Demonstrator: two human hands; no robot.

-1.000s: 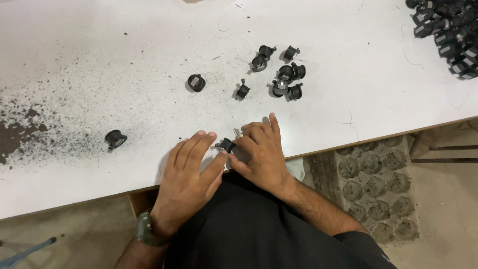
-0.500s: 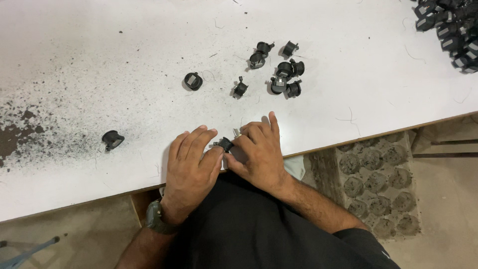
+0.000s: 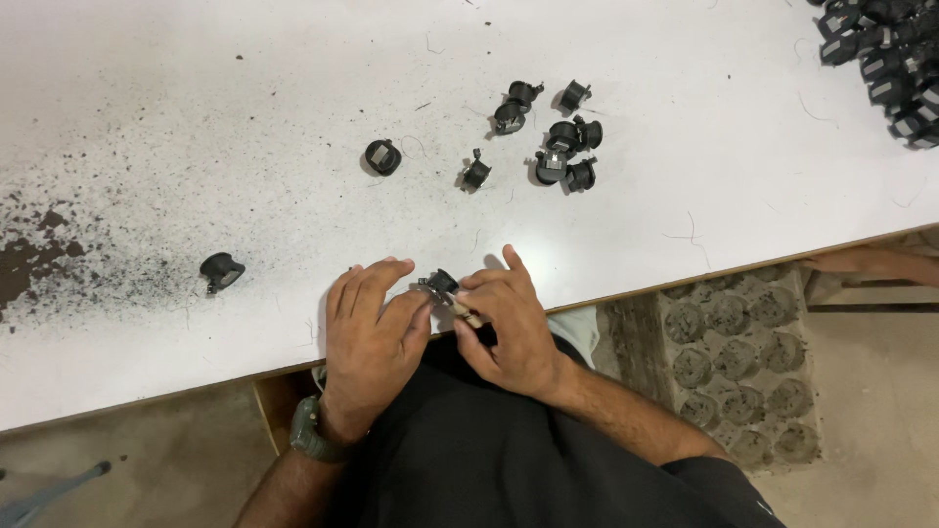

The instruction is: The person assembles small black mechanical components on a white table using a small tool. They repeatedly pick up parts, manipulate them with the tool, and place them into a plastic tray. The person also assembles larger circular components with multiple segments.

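Small black plastic spool-shaped part (image 3: 439, 284) sits pinched between both hands at the near edge of the white counter (image 3: 196, 117), just over the drop. Left hand (image 3: 372, 337) curled, thumb and fingers closed around the part's left side; green wristwatch (image 3: 311, 437) on that wrist. Right hand (image 3: 509, 328) also closed, fingertips pressing a thin pale pin or stick (image 3: 467, 313) against the part; exact contact is hidden by the fingers.

Risks, judged from this: grip is at the counter lip, so a slip likely sends the part onto the lap or floor. The pale piece is tiny and could snap or pop out under side pressure. Dark grit speckles (image 3: 59, 254) spread over the left of the counter could foul the part if it is set down there.

Farther out: lone black part (image 3: 221, 269) at left, another (image 3: 382, 156) mid-counter, a loose cluster of similar black parts (image 3: 558, 137) beyond, and a bigger pile (image 3: 885, 49) at far right. Cluster is well apart from the hands, so knocking it looks unlikely.
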